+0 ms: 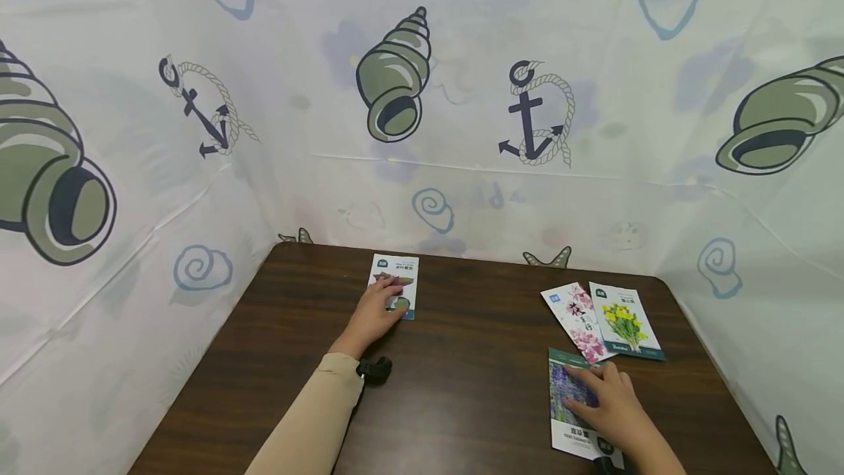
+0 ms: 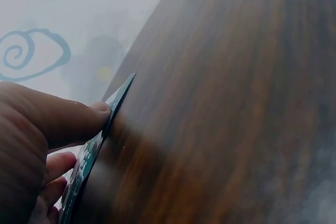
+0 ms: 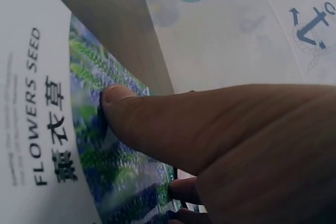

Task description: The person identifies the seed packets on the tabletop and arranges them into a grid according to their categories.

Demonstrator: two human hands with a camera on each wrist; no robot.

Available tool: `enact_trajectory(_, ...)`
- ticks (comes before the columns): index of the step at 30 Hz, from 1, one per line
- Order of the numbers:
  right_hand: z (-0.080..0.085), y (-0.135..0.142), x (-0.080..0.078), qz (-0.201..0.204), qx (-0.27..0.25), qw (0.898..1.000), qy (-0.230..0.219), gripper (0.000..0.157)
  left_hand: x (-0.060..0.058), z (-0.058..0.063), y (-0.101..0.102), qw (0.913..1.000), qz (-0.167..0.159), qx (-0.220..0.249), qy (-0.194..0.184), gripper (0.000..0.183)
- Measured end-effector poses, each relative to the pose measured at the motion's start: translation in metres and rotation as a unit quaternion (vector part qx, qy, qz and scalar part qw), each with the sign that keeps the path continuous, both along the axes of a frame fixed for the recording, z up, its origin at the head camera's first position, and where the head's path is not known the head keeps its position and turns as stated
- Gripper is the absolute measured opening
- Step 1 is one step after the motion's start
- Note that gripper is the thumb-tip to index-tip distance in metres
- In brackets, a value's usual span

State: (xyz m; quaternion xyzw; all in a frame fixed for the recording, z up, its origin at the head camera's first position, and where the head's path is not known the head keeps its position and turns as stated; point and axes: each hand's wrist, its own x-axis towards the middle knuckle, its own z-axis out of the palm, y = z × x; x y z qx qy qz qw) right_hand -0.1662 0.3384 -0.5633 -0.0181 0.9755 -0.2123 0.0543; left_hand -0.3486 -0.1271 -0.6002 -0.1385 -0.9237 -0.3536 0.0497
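My left hand (image 1: 372, 317) rests its fingers on a white seed packet (image 1: 404, 267) near the table's back edge. In the left wrist view this packet (image 2: 84, 174) shows almost edge-on, with the thumb (image 2: 86, 119) on its rim. At the front right, my right hand (image 1: 613, 402) touches a lavender seed packet (image 1: 567, 435), its thumb (image 3: 157, 119) straight across the purple-flower picture. That packet lies upside down as seen from my head. Its printed words (image 3: 34, 108) read "FLOWERS SEED". Part of each packet is hidden by the hand over it.
Behind the right hand lie a pink-blossom packet (image 1: 580, 321) and a yellow-flower packet (image 1: 626, 321), their edges touching or slightly overlapping. The dark wooden table (image 1: 461, 372) meets a pale cloth (image 1: 475, 196) printed with shells and anchors on its far sides.
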Motion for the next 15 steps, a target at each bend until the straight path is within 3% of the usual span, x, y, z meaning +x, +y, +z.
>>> enact_trajectory(9, -0.008, -0.012, -0.004, 0.01, 0.007, 1.0, 0.028, 0.063, 0.0, 0.006, -0.001, 1.0, -0.008, -0.001, -0.004, 0.053)
enact_trajectory(15, -0.015, -0.021, -0.003, 0.017, -0.007, 0.998, 0.057, 0.054, 0.001, 0.002, -0.001, 0.9999, -0.006, -0.006, -0.007, 0.053)
